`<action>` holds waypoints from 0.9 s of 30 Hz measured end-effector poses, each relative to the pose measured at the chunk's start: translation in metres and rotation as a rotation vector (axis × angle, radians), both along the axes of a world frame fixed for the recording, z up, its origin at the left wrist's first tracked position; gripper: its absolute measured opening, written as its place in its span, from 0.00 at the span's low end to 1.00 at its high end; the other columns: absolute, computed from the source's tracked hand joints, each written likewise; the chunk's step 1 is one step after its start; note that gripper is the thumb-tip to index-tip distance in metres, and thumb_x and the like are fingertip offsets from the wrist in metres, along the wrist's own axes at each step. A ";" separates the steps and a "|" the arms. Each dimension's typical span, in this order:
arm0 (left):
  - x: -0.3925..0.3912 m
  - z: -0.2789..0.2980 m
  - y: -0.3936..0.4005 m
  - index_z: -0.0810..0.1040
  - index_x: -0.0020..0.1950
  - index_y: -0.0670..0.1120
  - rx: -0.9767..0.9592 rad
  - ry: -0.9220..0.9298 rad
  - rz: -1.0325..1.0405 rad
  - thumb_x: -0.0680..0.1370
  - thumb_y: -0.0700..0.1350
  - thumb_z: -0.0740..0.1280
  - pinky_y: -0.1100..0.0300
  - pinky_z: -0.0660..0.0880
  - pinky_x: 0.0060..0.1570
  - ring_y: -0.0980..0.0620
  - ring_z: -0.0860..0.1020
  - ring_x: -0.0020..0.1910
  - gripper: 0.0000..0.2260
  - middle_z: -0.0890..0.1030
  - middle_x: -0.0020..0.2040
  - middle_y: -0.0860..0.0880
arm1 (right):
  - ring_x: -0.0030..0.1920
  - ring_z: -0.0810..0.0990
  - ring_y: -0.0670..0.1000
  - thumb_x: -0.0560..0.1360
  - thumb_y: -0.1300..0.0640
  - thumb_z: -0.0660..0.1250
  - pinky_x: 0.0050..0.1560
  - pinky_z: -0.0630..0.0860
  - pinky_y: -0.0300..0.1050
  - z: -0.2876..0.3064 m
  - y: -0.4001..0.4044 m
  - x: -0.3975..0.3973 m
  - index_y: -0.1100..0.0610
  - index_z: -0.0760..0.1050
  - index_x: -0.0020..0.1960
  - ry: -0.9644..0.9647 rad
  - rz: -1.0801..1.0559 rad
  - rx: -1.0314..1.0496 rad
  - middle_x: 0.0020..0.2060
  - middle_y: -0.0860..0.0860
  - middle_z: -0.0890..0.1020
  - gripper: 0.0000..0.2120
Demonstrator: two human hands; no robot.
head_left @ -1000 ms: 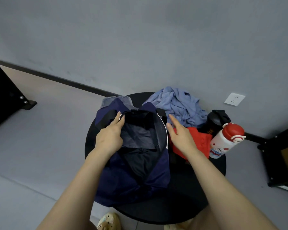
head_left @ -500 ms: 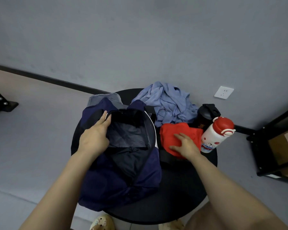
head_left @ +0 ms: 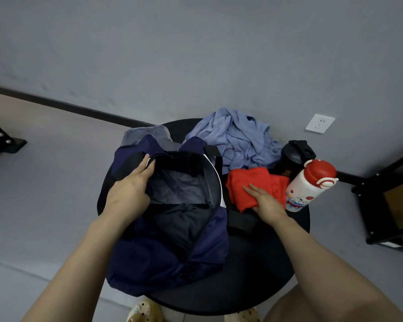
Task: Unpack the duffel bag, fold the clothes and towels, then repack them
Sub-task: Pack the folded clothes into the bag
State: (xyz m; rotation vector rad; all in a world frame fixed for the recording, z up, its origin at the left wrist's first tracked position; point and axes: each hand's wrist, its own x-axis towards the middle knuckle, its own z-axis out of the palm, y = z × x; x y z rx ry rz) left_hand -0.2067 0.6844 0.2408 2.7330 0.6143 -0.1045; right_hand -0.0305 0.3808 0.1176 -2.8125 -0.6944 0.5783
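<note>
On the small round desk (head_left: 254, 263) in front of me, the navy duffel bag (head_left: 168, 240) lies with its mouth gaping, and my left hand (head_left: 128, 191) grips the near-left rim of the opening to hold it wide. My right hand (head_left: 266, 202) lies on the folded red garment (head_left: 254, 184) just beside the bag, fingers mostly straight on top and the thumb seemingly tucked under the near edge; I judge I am about to lift it into the bag.

The risks, as I see them:
- The red piece is folded loosely. If I lift it by one edge, the fold may fall open on the way across.
- The white bottle with the red cap (head_left: 310, 184) leans right against the garment, with the black tumbler (head_left: 293, 159) just behind it. Dragging the cloth out could tip the bottle or send it off the desk edge.
- The crumpled blue towel (head_left: 235, 140) sits behind, not yet folded, touching the bag's far rim; it could snag and slide.
- The bag overhangs the near edge of the desk. If my left hand lets go, the mouth may collapse or the bag may slump towards the floor (head_left: 44, 182).
- A grey folded cloth (head_left: 144, 133) peeks from behind the bag, close to the far edge, and could get nudged off.
</note>
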 end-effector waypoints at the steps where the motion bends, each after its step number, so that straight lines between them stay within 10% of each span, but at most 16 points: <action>1: 0.000 0.000 0.000 0.50 0.78 0.57 0.003 0.001 -0.002 0.68 0.29 0.57 0.54 0.76 0.44 0.45 0.76 0.58 0.43 0.45 0.77 0.62 | 0.75 0.59 0.52 0.75 0.63 0.65 0.71 0.60 0.49 0.004 0.001 -0.001 0.45 0.57 0.76 -0.026 -0.042 0.051 0.76 0.46 0.59 0.34; 10: 0.003 0.001 0.000 0.50 0.77 0.57 0.006 -0.002 -0.014 0.68 0.29 0.57 0.53 0.76 0.49 0.46 0.74 0.62 0.43 0.45 0.77 0.62 | 0.69 0.67 0.52 0.75 0.51 0.68 0.64 0.66 0.46 0.026 -0.003 -0.007 0.52 0.69 0.71 -0.183 0.001 0.023 0.68 0.52 0.72 0.25; 16: 0.004 0.000 -0.003 0.50 0.77 0.58 0.004 0.015 -0.016 0.68 0.29 0.56 0.54 0.76 0.47 0.45 0.75 0.60 0.43 0.45 0.77 0.63 | 0.77 0.48 0.51 0.67 0.28 0.58 0.76 0.49 0.50 0.014 -0.002 -0.010 0.49 0.57 0.76 0.160 0.147 -0.050 0.77 0.47 0.53 0.44; 22: 0.004 -0.002 -0.003 0.51 0.77 0.58 0.009 0.015 -0.026 0.67 0.29 0.56 0.53 0.77 0.47 0.45 0.76 0.59 0.43 0.45 0.77 0.63 | 0.77 0.45 0.50 0.70 0.50 0.74 0.75 0.54 0.51 0.006 -0.010 -0.002 0.47 0.47 0.78 0.111 0.266 -0.203 0.77 0.45 0.44 0.47; 27: 0.005 -0.001 -0.003 0.51 0.77 0.57 0.016 0.023 -0.036 0.67 0.29 0.56 0.54 0.76 0.45 0.46 0.76 0.58 0.43 0.46 0.77 0.62 | 0.62 0.75 0.58 0.73 0.60 0.69 0.58 0.71 0.47 0.014 -0.012 -0.002 0.54 0.68 0.68 -0.107 0.006 0.144 0.65 0.54 0.72 0.25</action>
